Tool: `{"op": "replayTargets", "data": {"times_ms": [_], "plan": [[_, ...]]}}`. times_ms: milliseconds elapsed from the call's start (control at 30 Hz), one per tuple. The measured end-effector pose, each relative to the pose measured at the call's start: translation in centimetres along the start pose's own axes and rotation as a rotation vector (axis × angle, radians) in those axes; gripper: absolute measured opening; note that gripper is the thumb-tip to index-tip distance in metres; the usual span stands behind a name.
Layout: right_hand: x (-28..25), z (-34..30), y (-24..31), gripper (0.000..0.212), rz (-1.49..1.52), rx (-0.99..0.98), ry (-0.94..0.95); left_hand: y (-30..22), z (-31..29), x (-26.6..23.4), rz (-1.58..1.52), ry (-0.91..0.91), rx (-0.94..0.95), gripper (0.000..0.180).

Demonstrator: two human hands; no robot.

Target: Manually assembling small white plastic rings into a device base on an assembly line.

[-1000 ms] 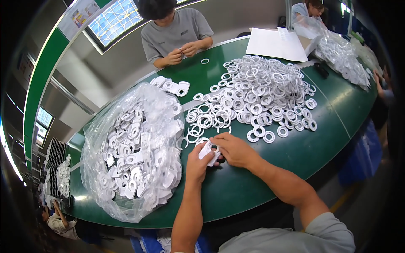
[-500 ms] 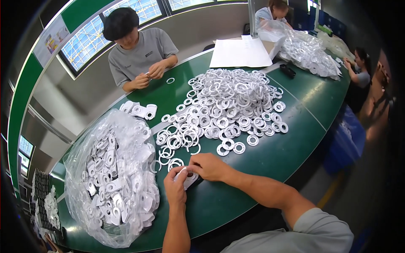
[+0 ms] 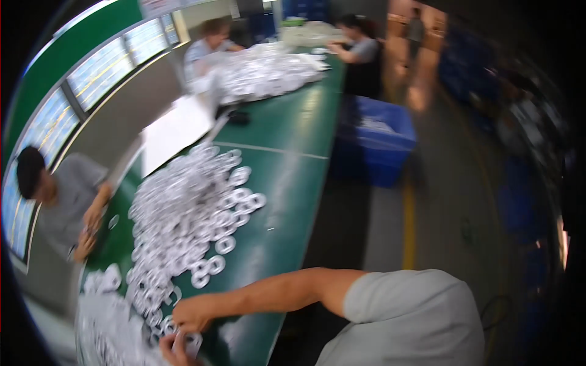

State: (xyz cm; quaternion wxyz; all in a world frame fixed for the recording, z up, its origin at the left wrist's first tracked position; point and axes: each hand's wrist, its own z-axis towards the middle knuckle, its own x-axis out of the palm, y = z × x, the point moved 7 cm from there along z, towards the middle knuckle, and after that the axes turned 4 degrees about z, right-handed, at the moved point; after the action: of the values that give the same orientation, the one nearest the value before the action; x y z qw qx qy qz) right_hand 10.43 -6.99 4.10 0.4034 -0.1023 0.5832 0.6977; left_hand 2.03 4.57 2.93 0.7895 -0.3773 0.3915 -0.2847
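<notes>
My right hand (image 3: 194,313) and my left hand (image 3: 173,352) meet at the lower left edge of the view, over the green table (image 3: 287,183). Between them they pinch a white ring (image 3: 191,343); the picture is blurred there, so the exact grip is unclear. My right forearm stretches in from my grey sleeve. A big heap of white rings (image 3: 183,213) lies just beyond the hands. A clear plastic bag of white parts (image 3: 104,332) sits left of them, partly cut off by the frame.
A person in a grey shirt (image 3: 58,201) works across the table at left. A white sheet (image 3: 174,131) and a second heap of rings (image 3: 262,70) lie farther along, with two more workers there. A blue bin (image 3: 378,140) stands on the floor right of the table.
The view has swung sharply to the right, so hands, bag and heap have slid to the lower left and the aisle with the blue bin has come into sight. My hands stay together on the ring.
</notes>
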Motion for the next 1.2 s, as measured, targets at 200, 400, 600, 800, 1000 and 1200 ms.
{"op": "replayTargets", "data": {"times_ms": [200,400,600,800,1000,1200], "plan": [[0.4,0.2,-1.7,0.019,-0.044,0.153,-0.098,-3.0,0.1,2.4,0.039,0.094,-0.281,0.016],[-2.0,-1.1,-0.7,0.021,0.28,0.153,-0.348,-2.8,1.5,1.9,0.219,0.177,0.181,0.026],[1.0,1.5,-2.2,0.012,-0.027,0.071,-0.25,-5.0,-0.2,1.6,0.149,0.197,-0.167,0.033],[0.1,-0.1,-3.6,0.015,-0.071,-0.053,-0.426,-4.9,-6.3,-6.1,-0.008,-0.077,-0.363,0.014],[-7.2,-2.9,-5.9,0.026,0.474,0.441,-0.509,-2.6,-27.9,-22.0,0.33,-0.067,-0.716,0.01],[-5.1,-1.6,-3.9,0.026,0.469,0.41,-0.395,-8.8,-24.1,-25.4,0.732,-0.284,-0.36,0.015]]}}
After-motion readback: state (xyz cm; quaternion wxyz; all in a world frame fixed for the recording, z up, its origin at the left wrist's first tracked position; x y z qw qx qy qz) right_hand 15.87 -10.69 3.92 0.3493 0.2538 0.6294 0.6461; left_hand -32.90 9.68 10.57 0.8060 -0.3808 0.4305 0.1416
